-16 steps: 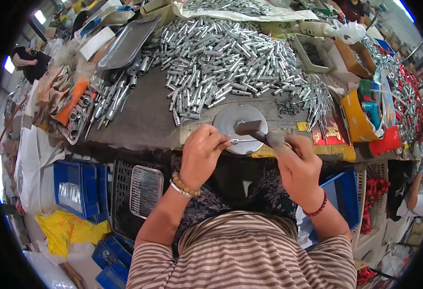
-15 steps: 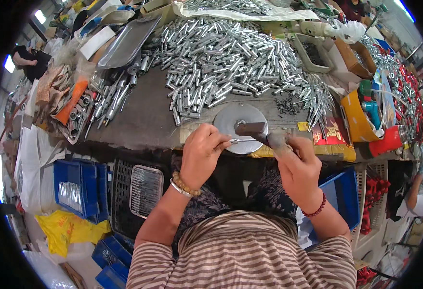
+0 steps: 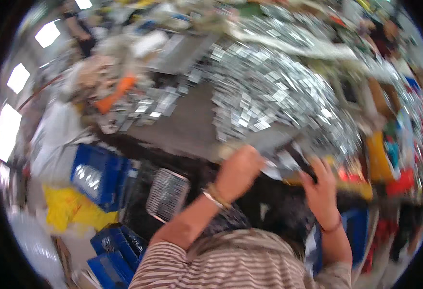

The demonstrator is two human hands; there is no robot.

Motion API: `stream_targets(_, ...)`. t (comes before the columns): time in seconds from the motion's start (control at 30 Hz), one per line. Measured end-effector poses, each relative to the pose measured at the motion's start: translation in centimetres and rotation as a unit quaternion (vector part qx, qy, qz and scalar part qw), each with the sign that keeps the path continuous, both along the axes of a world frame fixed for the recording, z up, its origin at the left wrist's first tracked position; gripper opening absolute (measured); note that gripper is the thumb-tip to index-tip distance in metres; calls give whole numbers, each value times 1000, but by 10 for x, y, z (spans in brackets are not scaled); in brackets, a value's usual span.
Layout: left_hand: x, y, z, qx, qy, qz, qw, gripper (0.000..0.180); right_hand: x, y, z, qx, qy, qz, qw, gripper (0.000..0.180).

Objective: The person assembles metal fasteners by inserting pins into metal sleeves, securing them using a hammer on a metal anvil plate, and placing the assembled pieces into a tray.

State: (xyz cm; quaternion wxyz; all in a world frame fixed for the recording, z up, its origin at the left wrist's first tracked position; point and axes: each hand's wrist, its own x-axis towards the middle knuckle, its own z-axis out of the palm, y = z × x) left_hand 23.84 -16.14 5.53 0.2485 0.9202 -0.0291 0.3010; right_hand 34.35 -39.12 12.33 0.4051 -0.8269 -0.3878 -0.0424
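The picture is smeared by motion. My left hand [image 3: 238, 171] is closed at the near edge of the workbench [image 3: 182, 127], next to a round silver dish [image 3: 276, 166]; what it holds is too blurred to tell. My right hand [image 3: 320, 185] grips a dark tool [image 3: 298, 161] beside that dish. A big heap of small silver metal tubes [image 3: 274, 94] covers the bench behind both hands. My left wrist wears a beaded bracelet, my right a red one.
Blue plastic crates [image 3: 98, 176] and a wire basket [image 3: 167, 192] sit on the floor at the left, by a yellow bag [image 3: 69, 212]. An orange tool [image 3: 115, 94] lies among metal parts at the bench's left. Red and yellow containers [image 3: 389, 168] crowd the right side.
The view has swung and tilted, so everything now looks blurred and shifted right. Both hands stay at the dish, the right still on the dark tool.
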Motion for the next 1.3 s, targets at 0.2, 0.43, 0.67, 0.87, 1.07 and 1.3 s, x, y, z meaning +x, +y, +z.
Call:
stream_targets(0.2,5,-24,-5,-128,9,-19,992,12,20,-14,-16,-118,-55,2,992,35)
stream_targets(0.43,2,-20,0,-177,22,-19,984,13,-4,-8,-16,-182,-115,0,976,24)
stream_targets(0.67,5,-10,1,-177,35,-24,983,16,-9,-9,-22,-115,17,17,993,19)
stream_targets(0.87,-8,-38,8,-130,-50,51,989,27,-19,-21,-34,-78,231,76,967,20)
stream_targets(1.07,-28,-71,2,-451,111,88,881,34,-37,-19,-23,-42,413,20,909,18)
stream_targets(1.3,-31,-64,5,-624,91,38,775,55,-47,-1,-25,-4,484,69,872,20)
